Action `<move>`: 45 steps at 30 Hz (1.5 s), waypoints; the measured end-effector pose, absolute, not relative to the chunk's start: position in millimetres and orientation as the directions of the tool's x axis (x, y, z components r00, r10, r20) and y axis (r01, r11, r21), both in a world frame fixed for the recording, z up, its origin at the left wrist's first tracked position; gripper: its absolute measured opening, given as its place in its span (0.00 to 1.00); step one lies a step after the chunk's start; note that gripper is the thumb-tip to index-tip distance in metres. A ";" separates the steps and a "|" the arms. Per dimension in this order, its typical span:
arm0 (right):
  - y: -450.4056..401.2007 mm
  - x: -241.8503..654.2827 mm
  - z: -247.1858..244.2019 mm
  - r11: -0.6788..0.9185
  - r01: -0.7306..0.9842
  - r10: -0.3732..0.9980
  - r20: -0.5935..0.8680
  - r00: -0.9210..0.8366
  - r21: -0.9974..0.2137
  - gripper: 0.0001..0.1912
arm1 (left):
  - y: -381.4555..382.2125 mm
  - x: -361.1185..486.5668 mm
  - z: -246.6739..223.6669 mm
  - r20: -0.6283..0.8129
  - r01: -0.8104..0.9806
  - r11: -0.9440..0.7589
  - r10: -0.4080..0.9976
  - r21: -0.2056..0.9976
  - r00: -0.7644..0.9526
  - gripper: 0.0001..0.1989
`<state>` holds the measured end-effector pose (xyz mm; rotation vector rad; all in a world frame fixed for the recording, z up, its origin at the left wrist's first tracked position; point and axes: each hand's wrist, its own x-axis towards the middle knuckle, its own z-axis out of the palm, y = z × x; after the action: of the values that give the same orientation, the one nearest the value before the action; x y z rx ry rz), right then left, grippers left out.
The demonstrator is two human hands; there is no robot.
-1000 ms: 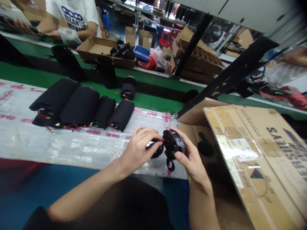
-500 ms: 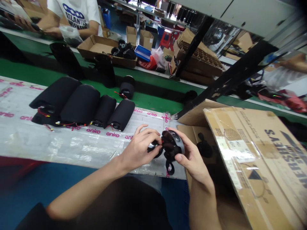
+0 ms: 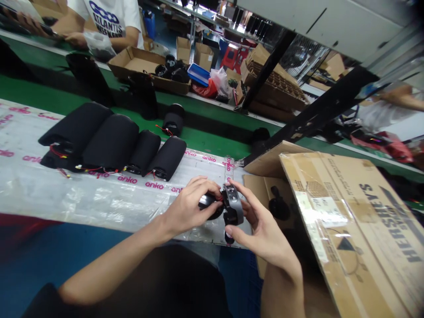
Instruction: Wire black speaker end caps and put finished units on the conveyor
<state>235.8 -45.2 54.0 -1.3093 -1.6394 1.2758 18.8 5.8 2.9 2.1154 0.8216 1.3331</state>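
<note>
In the head view, the left hand (image 3: 188, 210) curls its fingers around a dark rounded piece (image 3: 208, 204), and the right hand (image 3: 261, 238) pinches a round black-and-grey housing (image 3: 233, 207) between the thumb and the index finger, with the other fingers spread behind it. The two objects touch each other, and a thin red wire (image 3: 220, 199) shows between them, just above the front edge of the counter (image 3: 82, 201), which is covered by a clear plastic sheet with pink "anko" print. On this sheet, four black padded cylinders (image 3: 111, 143) lie side by side near the hands, with red wires at their ends. To the right stands an open cardboard box (image 3: 261, 187) with black round parts (image 3: 280, 209) inside, and a large Hershey's carton flap (image 3: 351, 229) leans beside it. Beyond the counter runs a green conveyor belt (image 3: 205, 137), and across it a co-worker in a white T-shirt (image 3: 111, 17) handles a plastic bag (image 3: 99, 46) above a cardboard tray (image 3: 139, 66).
</note>
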 end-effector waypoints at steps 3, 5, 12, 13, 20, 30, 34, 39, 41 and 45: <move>-49.4 234.0 54.0 0.011 0.310 0.957 -0.080 -0.279 -0.951 0.47 | 1.5 15.4 -1.3 0.604 0.241 -0.681 0.728 0.692 0.323 0.04; -51.0 231.9 53.6 0.004 0.310 0.963 -0.080 -0.257 -0.951 0.45 | -1.7 14.9 -2.6 0.596 0.246 -0.674 0.734 0.696 0.324 0.06; -47.0 223.9 58.3 0.135 0.479 0.976 0.032 -0.217 -0.867 0.44 | -4.3 16.7 -2.7 0.542 0.289 -0.612 0.789 0.736 0.288 0.14; -46.1 223.0 59.6 0.163 0.503 0.974 0.057 -0.220 -0.849 0.44 | -3.2 16.1 -2.1 0.528 0.267 -0.600 0.796 0.754 0.298 0.13; -44.7 204.9 59.6 0.249 0.682 0.966 0.127 -0.224 -0.688 0.42 | 0.7 7.8 -8.0 0.257 -0.131 -0.231 0.933 0.964 0.251 0.06; -47.8 194.5 18.3 0.133 0.485 0.991 0.129 -0.043 -0.864 0.43 | -0.6 5.2 -13.3 0.185 0.003 -0.199 0.917 0.980 0.354 0.18; -54.4 182.8 -18.4 0.092 0.142 0.981 0.114 0.155 -0.986 0.29 | -5.7 13.7 -22.2 0.195 -0.088 -0.177 0.940 0.980 0.280 0.18; -60.2 163.8 -38.5 0.137 -0.012 0.945 0.127 0.300 -0.991 0.23 | -3.8 10.3 -9.2 0.335 -0.040 -0.334 0.920 0.942 0.203 0.15; -60.2 165.9 -35.6 0.156 -0.017 0.945 0.144 0.293 -0.988 0.21 | 1.8 3.6 7.4 0.441 0.162 -0.481 0.867 0.861 0.232 0.10; -58.9 179.6 -28.1 0.236 0.045 0.957 0.240 0.164 -0.971 0.25 | 12.1 -4.3 38.0 0.483 0.500 -0.670 0.743 0.549 0.464 0.03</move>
<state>179.6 -58.9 -28.1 -1.1232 -1.2066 0.8980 -4.3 12.1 38.0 2.3875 1.0536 1.0286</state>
